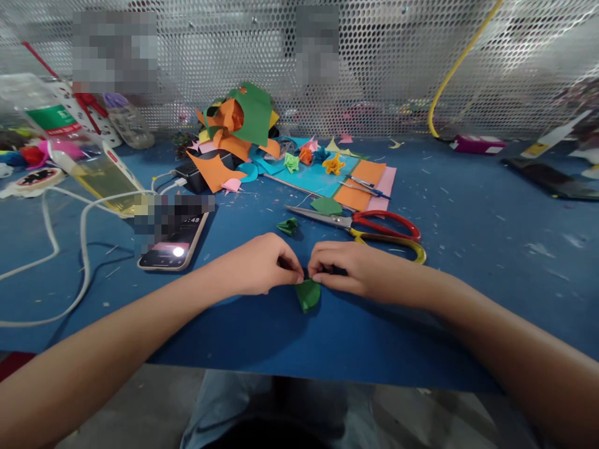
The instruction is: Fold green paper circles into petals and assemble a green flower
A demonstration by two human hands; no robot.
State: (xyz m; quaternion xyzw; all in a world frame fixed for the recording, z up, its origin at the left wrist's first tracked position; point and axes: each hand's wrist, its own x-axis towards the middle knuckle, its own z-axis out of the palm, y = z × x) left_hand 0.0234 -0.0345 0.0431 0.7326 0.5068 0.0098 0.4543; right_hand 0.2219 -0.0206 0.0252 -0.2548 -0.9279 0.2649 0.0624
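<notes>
A small piece of folded green paper (309,295) hangs between my hands just above the blue table. My left hand (269,265) pinches its upper left edge between thumb and fingertips. On the other side, my right hand (344,268) pinches the upper right edge the same way. Beyond my hands lies a small folded green paper piece (287,226). A pair of scissors (349,221) with red and yellow handles rests behind my right hand, its blades pointing left. Flat green paper (327,206) sits by the blades.
A phone (175,240) lies left of my hands, near a tilted plastic bottle (100,162) and white cables (84,249). Paper flowers (334,164) and coloured sheets (367,174) are behind the scissors. Paper scraps (250,115) pile against the perforated metal panel (374,68).
</notes>
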